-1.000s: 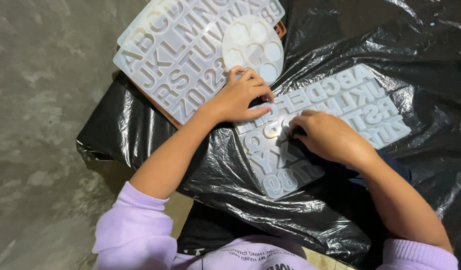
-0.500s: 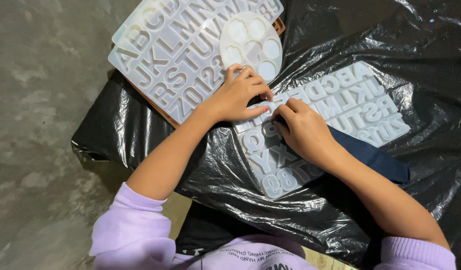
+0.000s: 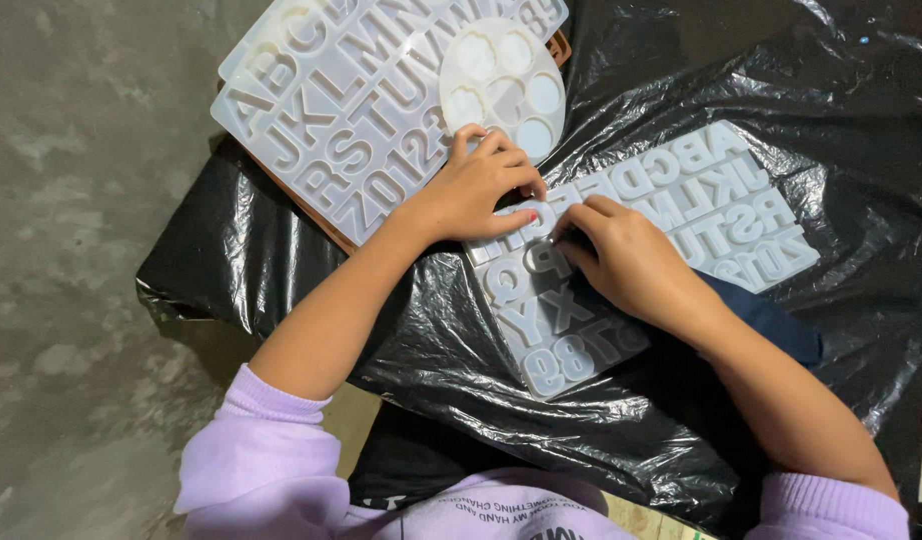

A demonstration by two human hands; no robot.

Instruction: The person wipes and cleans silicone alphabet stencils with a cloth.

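From the camera on my head I look straight down at a translucent letter mould [image 3: 641,255] lying flat on black plastic sheeting [image 3: 811,90] that covers the tabletop. The mould runs slantwise in front of me, its rows of letter and number cavities facing up.

My left hand [image 3: 476,190] rests on the mould's upper left edge, fingers curled and the thumb pressed down on the silicone; its grip is closed against the mould, pinning it rather than lifting it. My right hand [image 3: 631,260] lies on the middle of the same mould, fingers bent with the tips at a letter cavity just beside my left thumb. I cannot tell whether that grip pinches anything, since the fingertips hide the spot.

Beyond my left hand a second letter mould [image 3: 341,100] lies near the far left edge of the sheeting, with a round white mould [image 3: 501,85] of circular cavities lying on top of it. A dark blue strip [image 3: 771,325] shows under my right forearm. My lilac sleeves [image 3: 251,450] are pushed up.
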